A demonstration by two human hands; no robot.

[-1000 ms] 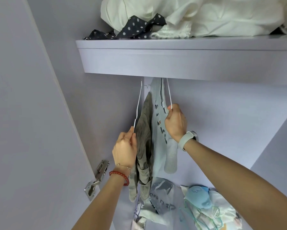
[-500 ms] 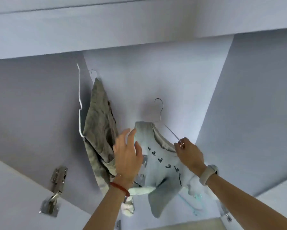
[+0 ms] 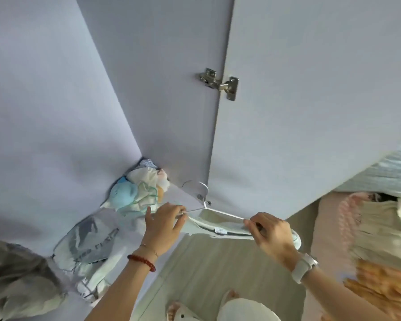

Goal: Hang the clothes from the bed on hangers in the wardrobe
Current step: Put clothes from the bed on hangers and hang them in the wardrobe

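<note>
Pretty bright, soft daylight, no harsh glare. Faint shadows in the wardrobe corner (image 3: 139, 156). Motion blur smears the right edge, especially the orange fabric (image 3: 380, 290) and the grey garment (image 3: 16, 281) bottom left. Wide-angle lens bends the door edges noticeably.

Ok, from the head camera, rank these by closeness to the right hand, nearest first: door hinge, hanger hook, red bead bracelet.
From the right hand:
1. Hanger hook, up and to its left.
2. Red bead bracelet, on the left wrist, lower left.
3. Door hinge, high on the wardrobe door.
</note>
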